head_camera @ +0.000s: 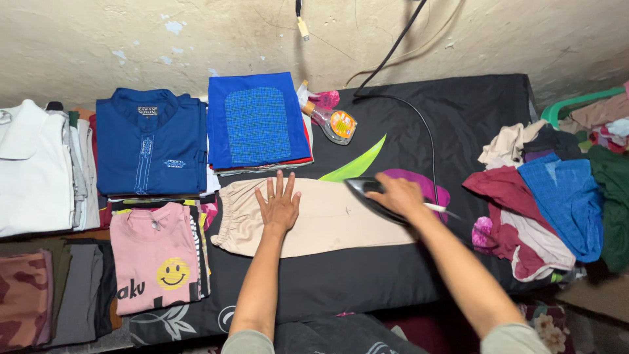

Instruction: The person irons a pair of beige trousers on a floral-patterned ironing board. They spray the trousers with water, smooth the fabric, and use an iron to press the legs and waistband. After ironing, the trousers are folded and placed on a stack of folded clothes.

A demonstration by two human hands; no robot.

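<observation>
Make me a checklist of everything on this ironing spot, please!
Surface: black cloth covering the work area.
Job's things: beige trousers lying flat; iron resting on them.
Clutter: folded blue shirt, blue checked stack, pink smiley shirt, spray bottle, unfolded clothes heap.
Hands: left hand flat on trousers, fingers spread; right hand gripping iron.
Cables: black cord running up the wall.
Surroundings: stained pale wall.
</observation>
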